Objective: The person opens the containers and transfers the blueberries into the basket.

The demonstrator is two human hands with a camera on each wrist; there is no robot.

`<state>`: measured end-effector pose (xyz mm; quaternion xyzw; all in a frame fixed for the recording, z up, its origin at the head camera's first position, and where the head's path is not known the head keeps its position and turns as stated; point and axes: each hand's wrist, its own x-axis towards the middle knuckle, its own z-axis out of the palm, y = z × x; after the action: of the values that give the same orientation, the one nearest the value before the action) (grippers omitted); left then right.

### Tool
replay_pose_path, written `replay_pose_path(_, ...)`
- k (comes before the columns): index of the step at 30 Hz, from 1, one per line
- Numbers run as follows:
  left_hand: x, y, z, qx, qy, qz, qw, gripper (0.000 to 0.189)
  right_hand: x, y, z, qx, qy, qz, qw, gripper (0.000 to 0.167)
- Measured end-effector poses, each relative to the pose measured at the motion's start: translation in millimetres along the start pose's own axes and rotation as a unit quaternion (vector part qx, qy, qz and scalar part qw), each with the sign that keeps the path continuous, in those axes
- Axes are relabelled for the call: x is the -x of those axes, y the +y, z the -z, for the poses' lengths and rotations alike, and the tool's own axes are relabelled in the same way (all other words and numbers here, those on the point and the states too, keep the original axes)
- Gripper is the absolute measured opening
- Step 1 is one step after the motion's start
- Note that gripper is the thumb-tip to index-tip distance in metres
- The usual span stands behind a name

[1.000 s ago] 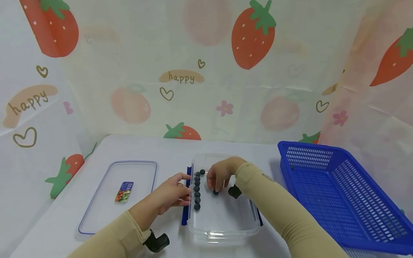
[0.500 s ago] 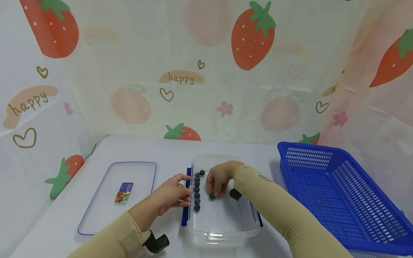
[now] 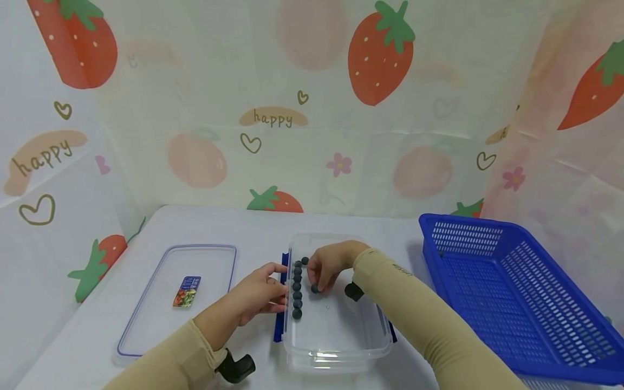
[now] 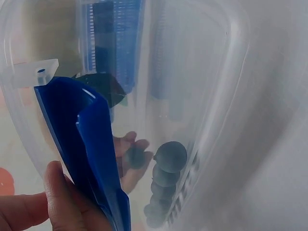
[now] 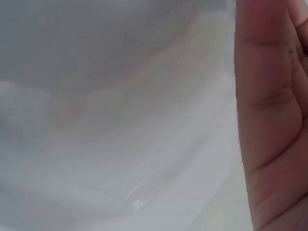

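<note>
My right hand (image 3: 331,262) reaches into a clear plastic box (image 3: 341,330) and pinches a dark blueberry (image 3: 314,289) close over its floor. Several blueberries (image 3: 297,295) line the box's left wall in a row, and another blueberry (image 3: 305,261) sits at the far end, just right of the row. On the left outside, my left hand (image 3: 258,292) grips the box at its blue latch (image 4: 82,125), which hangs open. Through the clear wall, the left wrist view shows the held blueberry between fingertips. Only part of a finger (image 5: 269,96) fills the right wrist view's edge.
A blue perforated basket (image 3: 492,287) stands right of the box, with a small dark spot on its far left wall. Left of the box lies a clear blue-rimmed lid (image 3: 151,319) bearing a colourful label (image 3: 187,291). A strawberry-printed sheet (image 3: 214,81) backs the white table.
My right hand has shifted slightly left with the pinched blueberry, bringing it nearer the row. The left hand and the box have stayed in place.
</note>
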<state>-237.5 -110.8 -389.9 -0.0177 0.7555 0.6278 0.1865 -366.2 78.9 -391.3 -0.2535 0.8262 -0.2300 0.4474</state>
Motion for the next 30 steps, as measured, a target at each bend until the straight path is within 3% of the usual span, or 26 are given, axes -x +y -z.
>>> replay_pose_path(12, -1.3, -0.5, -0.4, 0.000, 0.000, 0.007, 1.0000, 0.044, 16.1, -6.0, 10.6, -0.065, 0.040, 0.100, 0.9920, 0.009)
replay_pose_path(19, -1.2, 0.3, -0.4, -0.002, -0.001, 0.006, 1.0000, 0.045, 28.2, -8.1, 21.1, -0.068, 0.074, 0.129, 0.9865, 0.010)
replay_pose_path(24, -0.1, 1.1, -1.1, -0.006, 0.001, 0.008, 0.9999, 0.045, 46.0, -10.9, 33.8, -0.060, 0.105, 0.140, 0.9828, 0.010)
replay_pose_path(30, -0.3, 0.0, -1.2, -0.006, 0.001, 0.004, 1.0000, 0.045, 80.6, -9.7, 53.4, -0.052, 0.148, 0.161, 0.9743, 0.011)
